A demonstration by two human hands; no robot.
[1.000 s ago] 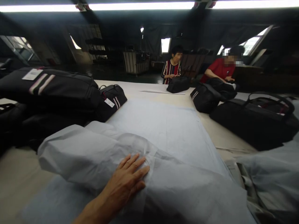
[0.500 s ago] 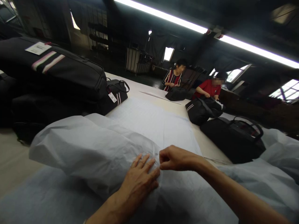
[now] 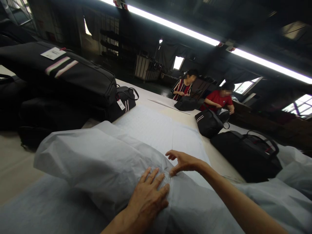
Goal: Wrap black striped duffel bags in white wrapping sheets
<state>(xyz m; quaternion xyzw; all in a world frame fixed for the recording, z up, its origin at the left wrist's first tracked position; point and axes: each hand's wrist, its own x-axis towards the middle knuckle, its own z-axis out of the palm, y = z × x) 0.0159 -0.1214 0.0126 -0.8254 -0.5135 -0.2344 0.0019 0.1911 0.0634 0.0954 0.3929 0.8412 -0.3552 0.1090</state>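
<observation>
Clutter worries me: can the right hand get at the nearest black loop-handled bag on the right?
Probably yes: only flat pale-blue sheet and cream tabletop show between the right hand and the black bag, though distance is hard to judge.

A factory workshop: tagged black bags, worktable, tube lights.

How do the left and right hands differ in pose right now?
The left hand lies palm down, fingers spread on the crumpled pale sheet; the right hand has its fingers curved and raised, thumb low by the sheet. The left hand's fingers point forward; the right hand's point toward the left. Both are bare and close together at the same part of the sheet.
</observation>
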